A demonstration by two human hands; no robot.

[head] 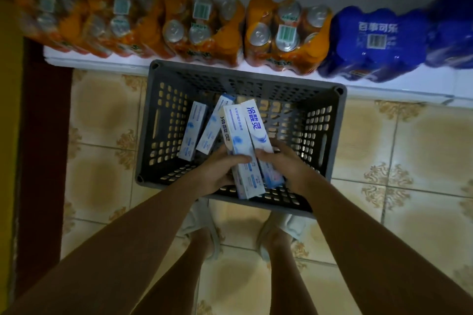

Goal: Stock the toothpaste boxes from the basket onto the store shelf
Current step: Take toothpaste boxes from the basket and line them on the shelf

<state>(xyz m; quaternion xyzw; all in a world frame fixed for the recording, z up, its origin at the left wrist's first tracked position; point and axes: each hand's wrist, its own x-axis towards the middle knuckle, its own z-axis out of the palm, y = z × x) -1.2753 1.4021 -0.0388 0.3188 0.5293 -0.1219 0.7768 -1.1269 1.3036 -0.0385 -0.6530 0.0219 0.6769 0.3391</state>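
Observation:
A dark grey perforated basket (163,120) stands on the tiled floor below me. My left hand (217,169) grips one white-and-blue toothpaste box (238,140), held above the basket. Beside it, my right hand (284,163) grips a second toothpaste box (257,125). The two held boxes lie side by side and touch. Two more toothpaste boxes (193,130) lie tilted on the basket's floor at the left, one (213,125) partly under the held pair.
A low white shelf ledge (107,62) runs behind the basket. It carries shrink-wrapped orange can packs (286,33) and blue drink packs (376,43). A dark red upright (41,135) borders the left. My feet in sandals (207,235) stand just behind the basket.

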